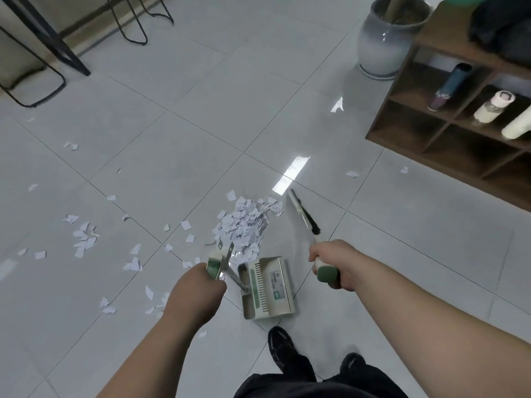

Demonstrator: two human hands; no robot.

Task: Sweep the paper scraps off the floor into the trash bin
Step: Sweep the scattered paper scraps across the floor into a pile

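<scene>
Grey glossy floor tiles (172,124) fill the view, with ceiling lights mirrored in them. At 2 o'clock stands a dark wooden cubby shelf (444,38) with three bottles lying in its compartments. A pale ceramic pot (382,44) sits at 1 o'clock, just beside the shelf's far end. Black metal furniture legs (48,35) occupy the 10 to 11 o'clock corner.

Toward 6 o'clock, a cream dustpan (267,288) rests on the floor, just ahead of a black shoe (280,344). The left hand (195,291) is curled round the green grip of its upright handle (214,267). At 12 o'clock from the pan, just beside its far edge, lies a heap of white paper scraps (247,222).

The right hand (336,262) is wrapped round the green grip of a broom (303,212). Its black bristle head sits low at 3 o'clock of the heap, near it; whether it touches the floor I cannot tell. The two hands are well apart, with the pan between them.

Loose scraps (83,238) are scattered from 8 to 10 o'clock, and a few lie singly near the shelf.
</scene>
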